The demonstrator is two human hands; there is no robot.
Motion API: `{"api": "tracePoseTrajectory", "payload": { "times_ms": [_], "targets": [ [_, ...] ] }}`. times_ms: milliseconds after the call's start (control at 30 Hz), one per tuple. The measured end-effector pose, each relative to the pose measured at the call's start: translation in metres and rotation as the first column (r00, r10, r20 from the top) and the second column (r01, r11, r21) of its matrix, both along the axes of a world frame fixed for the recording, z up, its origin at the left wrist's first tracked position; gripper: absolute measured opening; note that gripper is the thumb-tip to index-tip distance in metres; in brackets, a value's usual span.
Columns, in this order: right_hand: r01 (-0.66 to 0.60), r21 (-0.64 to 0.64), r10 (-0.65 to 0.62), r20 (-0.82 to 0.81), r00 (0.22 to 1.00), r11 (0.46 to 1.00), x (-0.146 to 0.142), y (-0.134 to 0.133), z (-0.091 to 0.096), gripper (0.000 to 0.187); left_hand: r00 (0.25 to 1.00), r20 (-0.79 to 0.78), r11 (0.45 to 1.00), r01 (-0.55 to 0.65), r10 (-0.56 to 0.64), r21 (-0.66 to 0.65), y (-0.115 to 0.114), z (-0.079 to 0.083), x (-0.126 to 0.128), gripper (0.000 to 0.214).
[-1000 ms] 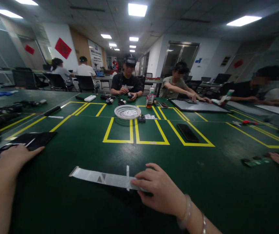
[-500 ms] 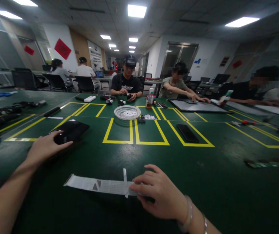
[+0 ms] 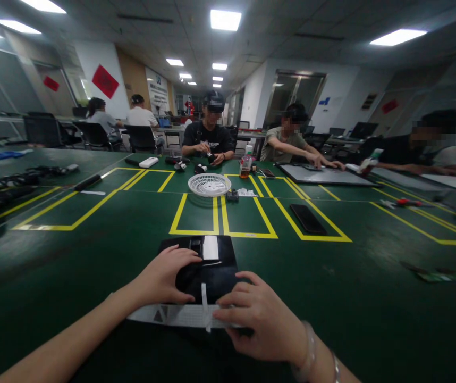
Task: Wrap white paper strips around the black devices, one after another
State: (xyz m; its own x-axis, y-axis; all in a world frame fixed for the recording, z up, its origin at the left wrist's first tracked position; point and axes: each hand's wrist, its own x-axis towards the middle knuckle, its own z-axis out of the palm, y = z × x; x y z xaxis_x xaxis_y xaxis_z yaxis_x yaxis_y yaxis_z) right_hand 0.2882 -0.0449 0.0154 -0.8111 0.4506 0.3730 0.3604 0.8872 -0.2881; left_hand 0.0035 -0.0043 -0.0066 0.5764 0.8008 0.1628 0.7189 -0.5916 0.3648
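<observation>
A glossy black flat piece, bearing a white label near its far edge, is in front of me; its exact kind I cannot tell. My left hand grips its left side, fingers toward the far end and thumb by the near edge. Just this side of it stretches a flat white ribbon cable with dark triangular marks. A narrow white strip of tape crosses the cable and reaches up over the black piece. My right hand pinches the cable's right part, its fingertips hiding that end.
Beyond the black piece are a white round basket, a black phone and yellow tape outlines on the green table. Dark cables lie at left, a green circuit strip at right. People sit across the table.
My left hand has brought the black piece from the left to the centre, against the ribbon cable. My right hand has stayed on the cable. Another person's hand at far right is gone from view.
</observation>
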Motion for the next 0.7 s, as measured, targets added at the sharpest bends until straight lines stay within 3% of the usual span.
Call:
{"api": "tracePoseTrajectory", "payload": {
  "times_ms": [200,367,500,700],
  "targets": [
    [0.005,-0.021,-0.004,0.035,0.999,1.000,0.000,0.001,-0.003,0.031,0.999,-0.036,0.999,0.033,-0.034,-0.028,-0.007,-0.005,0.006,0.080],
    [0.083,0.015,-0.084,0.058,0.995,0.996,0.001,0.004,-0.001,0.029,0.998,-0.021,0.997,0.065,-0.066,-0.045,-0.010,0.008,0.003,0.018],
    [0.210,0.050,-0.215,0.138,0.967,0.976,0.006,0.010,0.004,0.031,0.997,-0.064,0.991,0.025,-0.034,-0.135,-0.011,0.019,0.001,0.022],
    [0.284,0.084,-0.296,0.236,0.925,0.955,0.009,0.017,-0.002,0.039,0.990,-0.124,0.989,-0.076,0.060,-0.127,-0.011,0.014,0.003,0.016]
  ]
}}
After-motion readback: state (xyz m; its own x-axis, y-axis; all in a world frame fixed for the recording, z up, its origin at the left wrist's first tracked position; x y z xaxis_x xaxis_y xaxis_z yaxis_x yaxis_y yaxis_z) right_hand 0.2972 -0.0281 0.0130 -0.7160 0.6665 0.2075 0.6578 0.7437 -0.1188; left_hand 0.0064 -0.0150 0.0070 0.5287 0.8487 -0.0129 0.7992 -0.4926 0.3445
